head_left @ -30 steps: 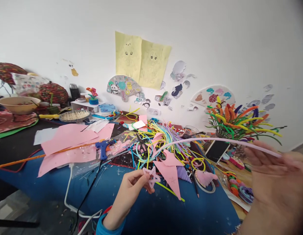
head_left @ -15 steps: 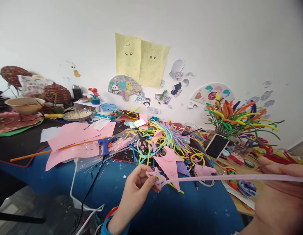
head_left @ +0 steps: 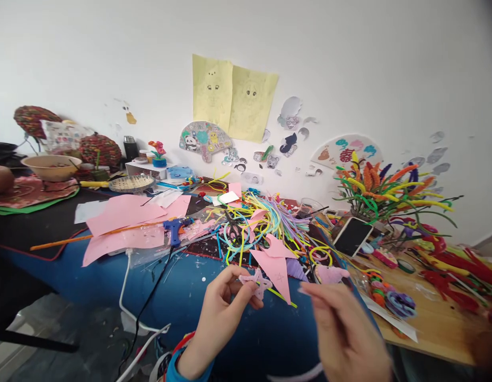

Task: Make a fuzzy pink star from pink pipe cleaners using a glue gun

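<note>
My left hand (head_left: 230,302) pinches a small pale pink star (head_left: 258,284) made of fuzzy pipe cleaner, holding it by its left side above the blue table cover. To the right of the star and apart from it is my right hand (head_left: 345,329), slightly blurred, its thumb and forefinger closed on the pale tip of a pink pipe cleaner (head_left: 299,376). A length of that pipe cleaner curves below the right hand at the bottom edge. Whether it still joins the star cannot be seen. Behind the hands lies a pink paper piece (head_left: 275,273) with a star drawn on it.
A blue glue gun (head_left: 173,231) rests by pink paper sheets (head_left: 124,215). Black scissors (head_left: 233,229) lie among loose pipe cleaners (head_left: 283,212). A phone (head_left: 352,236) leans before a pipe-cleaner bouquet (head_left: 383,185). Another person's hand (head_left: 1,180) shows at far left.
My right hand has come in leftward, nearer the star. The pink strand no longer stretches straight between my hands; part hangs low. Another person's hand has appeared at the left edge.
</note>
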`<state>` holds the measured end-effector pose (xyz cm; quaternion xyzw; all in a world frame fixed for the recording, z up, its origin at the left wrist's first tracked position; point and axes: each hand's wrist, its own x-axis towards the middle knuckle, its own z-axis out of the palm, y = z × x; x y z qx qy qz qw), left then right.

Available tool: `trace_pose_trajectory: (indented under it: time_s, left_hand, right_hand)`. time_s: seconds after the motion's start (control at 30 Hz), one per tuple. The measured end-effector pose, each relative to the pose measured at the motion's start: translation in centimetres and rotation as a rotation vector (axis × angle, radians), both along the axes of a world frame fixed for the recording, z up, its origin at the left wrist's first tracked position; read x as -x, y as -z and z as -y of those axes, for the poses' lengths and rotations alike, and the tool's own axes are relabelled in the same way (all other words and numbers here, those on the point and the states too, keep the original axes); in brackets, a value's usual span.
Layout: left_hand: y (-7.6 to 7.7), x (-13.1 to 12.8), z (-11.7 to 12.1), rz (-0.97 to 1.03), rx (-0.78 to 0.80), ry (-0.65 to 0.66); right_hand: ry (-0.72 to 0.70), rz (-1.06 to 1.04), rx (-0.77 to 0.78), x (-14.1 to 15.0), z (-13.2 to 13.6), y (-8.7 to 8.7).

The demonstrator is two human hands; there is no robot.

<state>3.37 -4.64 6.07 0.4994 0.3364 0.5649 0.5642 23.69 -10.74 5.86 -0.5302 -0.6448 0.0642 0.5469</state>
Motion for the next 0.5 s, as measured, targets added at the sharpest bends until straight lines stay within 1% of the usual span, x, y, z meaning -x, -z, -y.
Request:
trace_pose_trajectory:
  time_s: [0.03,0.07,0.1,0.13,0.2,0.27,0.33,0.5]
  left_hand:
    - [0.0,-0.1,0.1,0.009,-0.001,0.004]
    - [0.0,-0.1,0.2,0.023,-0.002,0.008]
    - [-0.1,-0.2,0.3,0.039,-0.003,0.012]
    - [-0.1,-0.3,0.4,0.052,-0.007,0.017]
    - [-0.2,-0.5,0.7,0.057,-0.028,0.019]
    - [-0.1,-0.7,1.0,0.038,-0.059,0.023]
    - [0.1,-0.8,1.2,0.019,-0.082,0.032]
    - [0.8,-1.2,1.1,0.053,-0.086,0.027]
  right_hand:
    - [-0.068,0.067,-0.011,2.1,-0.9,-1.2]
    - [-0.112,0.107,-0.041,3.8,-1.5,-2.0]
    - [-0.099,0.112,-0.069,5.0,-1.8,-2.3]
    - [-0.069,0.125,-0.096,5.8,-1.8,-2.2]
    - [0.013,0.130,-0.151,6.2,-1.6,-1.4]
    - [0.054,0.136,-0.181,5.9,-1.4,-0.6]
    - [0.034,0.127,-0.175,5.7,-1.4,-0.3]
    - [-0.043,0.031,-0.151,6.6,-2.0,-1.0]
